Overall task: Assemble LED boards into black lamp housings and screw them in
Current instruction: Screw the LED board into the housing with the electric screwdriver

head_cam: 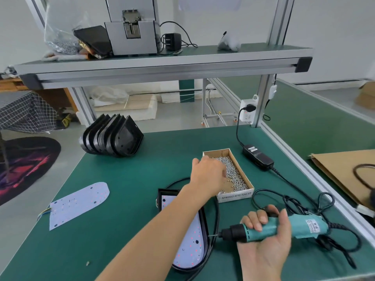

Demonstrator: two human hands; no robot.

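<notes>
Reaching our left hand [207, 175] into the screw box [236, 196] (fingers hidden, grasp unclear), we grip the screwdriver [280, 227] in our right hand [263, 238], ready beside the housing [205, 226] holding its LED board [189, 246].

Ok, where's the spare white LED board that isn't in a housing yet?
In the head view, the loose white LED board lies flat on the green mat, lower left, in front of the stack of black lamp housings.

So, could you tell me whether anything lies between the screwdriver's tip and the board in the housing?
Nothing visible does: the screwdriver in the right hand points at the housing rim, with only a black cable alongside.
</notes>
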